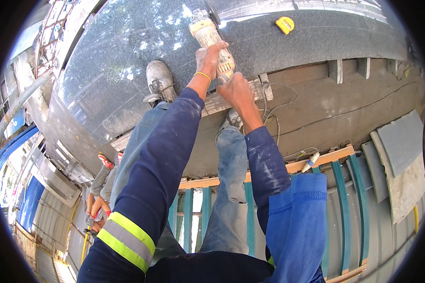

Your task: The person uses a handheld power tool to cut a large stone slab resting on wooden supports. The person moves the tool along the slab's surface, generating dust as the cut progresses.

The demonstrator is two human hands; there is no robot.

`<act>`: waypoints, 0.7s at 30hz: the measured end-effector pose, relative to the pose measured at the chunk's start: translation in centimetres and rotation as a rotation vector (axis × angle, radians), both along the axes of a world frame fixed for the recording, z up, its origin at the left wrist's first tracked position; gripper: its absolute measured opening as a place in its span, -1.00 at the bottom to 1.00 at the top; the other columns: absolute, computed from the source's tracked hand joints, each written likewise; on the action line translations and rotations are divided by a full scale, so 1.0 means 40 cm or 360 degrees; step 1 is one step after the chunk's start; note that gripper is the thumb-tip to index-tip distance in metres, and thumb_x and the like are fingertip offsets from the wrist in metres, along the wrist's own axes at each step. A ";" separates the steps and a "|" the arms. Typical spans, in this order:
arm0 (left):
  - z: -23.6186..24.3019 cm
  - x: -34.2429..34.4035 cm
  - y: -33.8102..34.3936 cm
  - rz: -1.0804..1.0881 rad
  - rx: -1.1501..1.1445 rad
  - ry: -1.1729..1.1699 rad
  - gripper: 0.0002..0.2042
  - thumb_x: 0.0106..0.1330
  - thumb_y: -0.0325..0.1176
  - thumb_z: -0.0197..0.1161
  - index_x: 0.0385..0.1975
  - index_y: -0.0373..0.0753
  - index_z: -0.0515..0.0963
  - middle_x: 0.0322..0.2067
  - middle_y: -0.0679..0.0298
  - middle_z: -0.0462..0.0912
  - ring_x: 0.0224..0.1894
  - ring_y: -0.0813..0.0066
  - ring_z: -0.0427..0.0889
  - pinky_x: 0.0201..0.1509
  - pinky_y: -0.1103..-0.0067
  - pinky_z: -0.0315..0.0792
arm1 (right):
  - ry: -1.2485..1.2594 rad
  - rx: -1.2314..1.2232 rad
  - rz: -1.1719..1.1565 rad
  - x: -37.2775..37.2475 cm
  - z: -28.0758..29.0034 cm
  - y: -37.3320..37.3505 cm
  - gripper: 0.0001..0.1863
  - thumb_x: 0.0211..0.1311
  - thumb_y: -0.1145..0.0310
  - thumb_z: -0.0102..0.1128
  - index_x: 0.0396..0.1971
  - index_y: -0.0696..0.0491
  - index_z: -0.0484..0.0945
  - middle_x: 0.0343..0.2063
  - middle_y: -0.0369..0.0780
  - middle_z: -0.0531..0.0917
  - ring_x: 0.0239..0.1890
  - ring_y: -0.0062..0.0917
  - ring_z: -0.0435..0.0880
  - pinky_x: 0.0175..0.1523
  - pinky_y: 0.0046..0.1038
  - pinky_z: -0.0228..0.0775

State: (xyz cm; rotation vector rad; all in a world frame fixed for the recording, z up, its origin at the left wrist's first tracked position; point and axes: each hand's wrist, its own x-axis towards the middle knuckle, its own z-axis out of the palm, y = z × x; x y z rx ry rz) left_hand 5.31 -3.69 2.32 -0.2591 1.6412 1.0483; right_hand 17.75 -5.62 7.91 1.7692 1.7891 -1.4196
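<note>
Dusty brown floor [316, 101] beside teal slats [343, 207]

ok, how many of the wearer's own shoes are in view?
2: left shoe on the dark slab, left of the grinder; right shoe, partly hidden, just below the right hand in the picture.

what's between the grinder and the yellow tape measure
In the head view, only a bare stretch of the dark slab lies between the grinder and the yellow tape measure.

We see shiny stone slab [113, 89] | dull, dusty grinder [207, 35] | our dusty cloth sleeves [160, 155] | plain wood rail [335, 154] | plastic tape measure [284, 25]
</note>
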 end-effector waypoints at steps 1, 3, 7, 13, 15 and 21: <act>-0.007 -0.006 0.005 -0.0028 0.0020 -0.0014 -0.72 0.10 -0.40 0.40 -0.22 -0.34 0.55 -0.40 0.15 0.63 -0.45 0.29 0.69 -0.40 0.33 0.65 | -0.0005 0.0018 0.0004 0.000 -0.002 -0.001 -0.64 0.01 0.34 0.29 -0.28 0.33 0.55 -0.28 0.27 0.68 -0.14 0.15 0.70 -0.01 -0.01 0.53; -0.031 -0.032 0.010 -0.0051 0.0047 -0.0028 -0.69 0.11 -0.36 0.40 -0.19 -0.30 0.51 -0.39 0.17 0.61 -0.44 0.28 0.69 -0.38 0.30 0.67 | 0.0020 -0.0004 0.0013 -0.021 -0.001 0.014 -0.65 0.02 0.35 0.27 -0.27 0.33 0.56 -0.28 0.27 0.68 -0.14 0.15 0.70 -0.02 -0.01 0.53; -0.056 -0.073 0.047 -0.0087 0.0049 -0.0008 -0.67 0.12 -0.31 0.39 -0.16 -0.27 0.49 -0.39 0.18 0.61 -0.41 0.29 0.69 -0.35 0.28 0.66 | 0.0078 -0.0012 -0.0004 -0.059 -0.026 0.059 -0.65 0.02 0.35 0.26 -0.27 0.33 0.59 -0.26 0.27 0.68 -0.13 0.15 0.70 0.00 -0.02 0.53; -0.048 -0.067 0.034 -0.0098 0.0026 -0.0068 -0.66 0.12 -0.30 0.39 -0.15 -0.27 0.49 -0.40 0.19 0.61 -0.44 0.30 0.69 -0.36 0.28 0.67 | 0.0080 -0.0058 -0.0020 -0.052 -0.012 0.047 -0.61 0.01 0.31 0.30 -0.26 0.33 0.59 -0.25 0.27 0.68 -0.11 0.14 0.70 0.02 -0.03 0.52; -0.060 -0.048 0.002 -0.0069 0.0054 -0.0097 -0.67 0.13 -0.31 0.39 -0.17 -0.29 0.50 -0.41 0.19 0.61 -0.45 0.30 0.68 -0.37 0.28 0.67 | 0.0040 -0.0029 0.0004 -0.030 -0.003 0.018 -0.61 0.00 0.32 0.30 -0.26 0.34 0.58 -0.26 0.27 0.68 -0.12 0.15 0.70 0.00 -0.02 0.53; -0.022 -0.014 -0.003 -0.0063 0.0030 -0.0008 -0.70 0.11 -0.35 0.40 -0.20 -0.31 0.53 -0.43 0.19 0.61 -0.46 0.30 0.69 -0.41 0.32 0.66 | -0.0002 0.0019 -0.0001 -0.007 0.004 -0.001 -0.63 0.01 0.35 0.28 -0.26 0.34 0.57 -0.28 0.26 0.68 -0.15 0.15 0.70 -0.02 -0.01 0.53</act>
